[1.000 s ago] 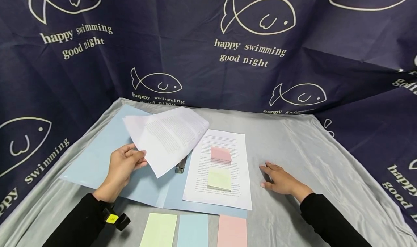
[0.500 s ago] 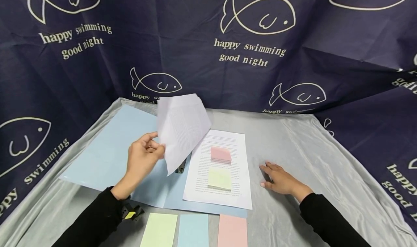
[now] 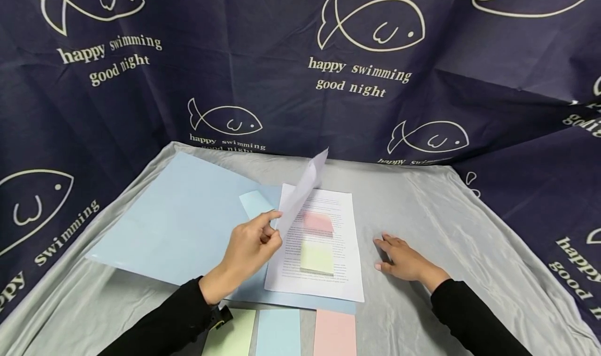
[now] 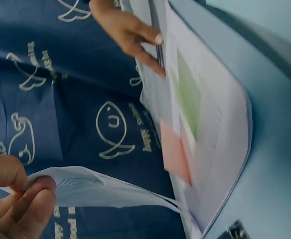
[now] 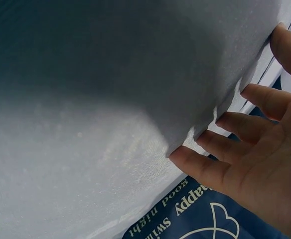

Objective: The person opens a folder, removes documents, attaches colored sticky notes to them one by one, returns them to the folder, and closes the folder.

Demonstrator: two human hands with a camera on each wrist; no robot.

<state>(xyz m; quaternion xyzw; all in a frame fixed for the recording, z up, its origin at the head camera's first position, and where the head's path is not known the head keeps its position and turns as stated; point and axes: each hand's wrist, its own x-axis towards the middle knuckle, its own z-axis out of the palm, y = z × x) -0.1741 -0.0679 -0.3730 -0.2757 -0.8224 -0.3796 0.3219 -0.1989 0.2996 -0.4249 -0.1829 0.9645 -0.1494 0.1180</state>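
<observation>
My left hand (image 3: 249, 251) pinches the edge of a few raised paper sheets (image 3: 304, 186) between thumb and fingers. They stand nearly edge-on above a stack of printed pages (image 3: 348, 251); in the left wrist view the lifted sheets (image 4: 100, 191) bow away from the stack. On the top page lie pink sticky notes (image 3: 318, 223) and, below them, green sticky notes (image 3: 316, 258). The pages rest on the right side of an opened light blue folder (image 3: 164, 215). Fingers spread, my right hand (image 3: 407, 259) rests on the grey cloth to the right of the pages.
Along the front lie a green pad (image 3: 235, 332), a blue pad (image 3: 278, 332) and a pink pad (image 3: 335, 332). A pale blue strip (image 3: 255, 204) shows by the folder's fold. The left wrist view catches part of a metal clip (image 4: 237, 230). A fish-print curtain (image 3: 281, 74) encloses the table.
My left hand has swung the lifted sheets from the left over to the right, above the stack. The pale blue strip has come into view. The right hand has stayed put.
</observation>
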